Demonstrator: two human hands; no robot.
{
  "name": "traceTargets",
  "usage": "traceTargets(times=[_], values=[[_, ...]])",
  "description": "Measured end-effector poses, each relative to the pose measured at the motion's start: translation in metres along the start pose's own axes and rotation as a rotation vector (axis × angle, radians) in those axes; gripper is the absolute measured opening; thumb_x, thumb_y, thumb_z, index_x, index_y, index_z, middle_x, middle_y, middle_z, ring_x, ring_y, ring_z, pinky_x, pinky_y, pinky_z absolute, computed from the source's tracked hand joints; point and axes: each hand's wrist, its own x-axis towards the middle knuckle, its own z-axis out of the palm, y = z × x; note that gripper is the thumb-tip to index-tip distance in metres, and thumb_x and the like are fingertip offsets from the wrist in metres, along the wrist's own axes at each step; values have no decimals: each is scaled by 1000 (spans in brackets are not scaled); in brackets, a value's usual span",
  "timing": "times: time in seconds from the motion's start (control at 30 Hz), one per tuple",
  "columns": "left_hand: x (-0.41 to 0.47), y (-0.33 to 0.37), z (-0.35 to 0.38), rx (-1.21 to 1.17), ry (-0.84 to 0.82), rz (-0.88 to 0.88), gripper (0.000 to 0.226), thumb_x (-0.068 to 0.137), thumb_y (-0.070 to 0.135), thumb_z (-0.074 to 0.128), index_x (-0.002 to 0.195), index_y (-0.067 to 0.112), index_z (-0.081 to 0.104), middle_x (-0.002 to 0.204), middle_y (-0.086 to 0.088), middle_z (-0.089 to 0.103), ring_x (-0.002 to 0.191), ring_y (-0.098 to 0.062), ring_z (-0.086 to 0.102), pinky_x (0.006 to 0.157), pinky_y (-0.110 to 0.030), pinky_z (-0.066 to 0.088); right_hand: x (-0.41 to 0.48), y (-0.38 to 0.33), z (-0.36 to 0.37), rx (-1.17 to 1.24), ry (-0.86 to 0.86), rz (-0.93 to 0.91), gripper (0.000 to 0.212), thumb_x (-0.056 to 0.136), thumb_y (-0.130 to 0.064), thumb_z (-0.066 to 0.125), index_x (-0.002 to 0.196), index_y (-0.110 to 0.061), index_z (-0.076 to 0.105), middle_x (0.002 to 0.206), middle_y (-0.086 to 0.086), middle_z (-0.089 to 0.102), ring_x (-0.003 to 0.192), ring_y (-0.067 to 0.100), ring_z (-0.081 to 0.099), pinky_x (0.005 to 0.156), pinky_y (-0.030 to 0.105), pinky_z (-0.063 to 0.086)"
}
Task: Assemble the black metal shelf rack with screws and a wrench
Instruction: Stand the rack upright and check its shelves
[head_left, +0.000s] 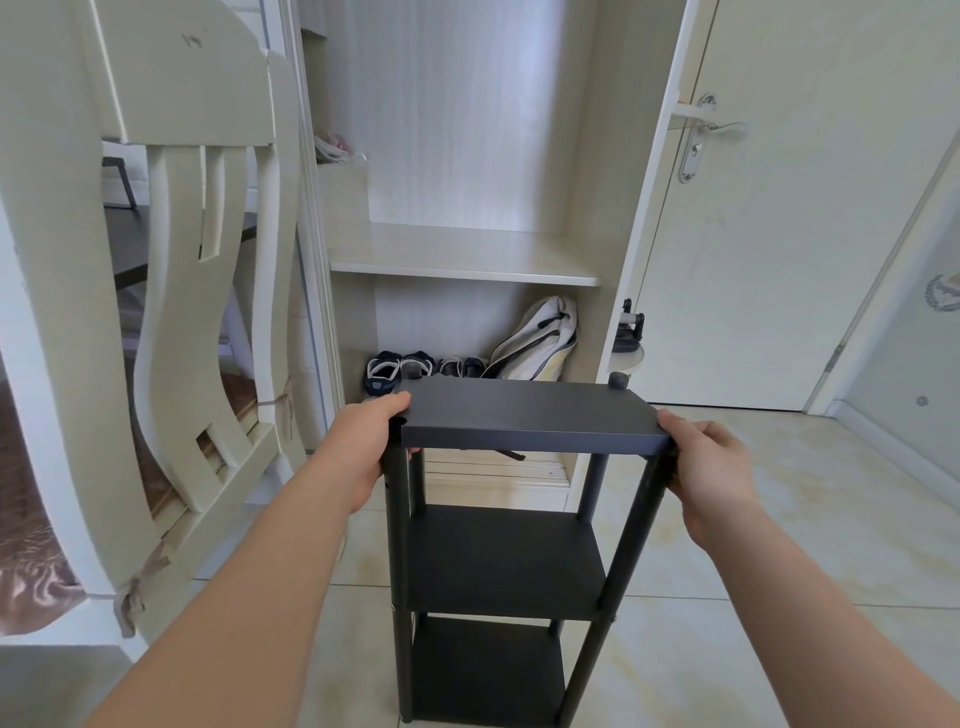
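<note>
Left hand (371, 441): closed on the near left corner of the top shelf (524, 410), thumb flat on the upper face, other fingers curled below, beside the post.
Right hand (711, 467): closed on the near right corner of the same shelf, fingers bent over the edge, palm against the side.
Black rack (506, 600): between the two hands, held at the top by both, upright, reaching down from the hands to the floor (779, 571).
Top shelf: plain dark plate, level, spanning from one hand to the other.
Middle shelf (504, 551): below the hands, fixed between the posts (402, 571).
Bottom shelf (483, 670): lowest plate, far below the hands, close to the floor.
Posts: four dark round tubes, one under each corner; the two near ones start right at the hands; the far right one ends in a small stub (618, 382) above the top shelf.
Thin dark piece (511, 454): seen just under the top shelf, between the hands; not clear what it is.
Floor: pale tiles under the rack and under both forearms.
Cabinet (467, 254): beyond the hands, open, cream inside, one board above hand level.
Sandals (400, 369): beyond the left hand, on the cabinet bottom, in a row.
Bag (540, 343): beyond the top shelf, white and dark, leaning in the right corner of the cabinet.
Door (779, 234): beyond and above the right hand, with a metal handle (719, 127).
Chair (197, 260): left of the left forearm, cream wood, very near to the camera.
</note>
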Motion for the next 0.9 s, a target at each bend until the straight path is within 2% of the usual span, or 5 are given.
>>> traceTargets(times=[0.13,0.3,0.5,0.77,0.9], values=[[-1,0,-1,-7,-18,-10,27,97,27,61,115,7,62,88,-7,65,76,-21,59,75,-35,52,1,1,0,18,13,16,21,92,-27,70,89,-11,55,87,11,56,83,28,51,79,42,43],[-2,-2,-2,-2,-5,0,28,96,32,62,116,12,61,97,-8,67,87,-24,60,89,-42,53,-1,2,0,62,13,33,21,92,-25,69,92,-10,55,87,10,54,83,27,48,76,42,41],[0,1,0,10,1,26,16,97,33,60,105,19,63,100,-2,71,95,-23,65,80,-39,52,-3,-1,-2,106,2,38,15,92,-19,69,90,-10,56,85,8,57,81,26,48,74,42,41],[1,2,2,-12,-27,-10,19,95,37,64,100,18,66,68,7,72,62,-13,63,59,-27,48,-1,-1,-1,72,-14,45,19,92,-25,72,92,-11,59,81,4,58,80,25,50,77,40,46],[2,4,2,-17,-17,-41,20,93,36,67,101,17,66,73,4,70,64,-15,62,56,-27,46,3,-1,0,41,-8,60,22,91,-27,73,89,-12,57,82,6,56,81,27,48,78,42,47]])
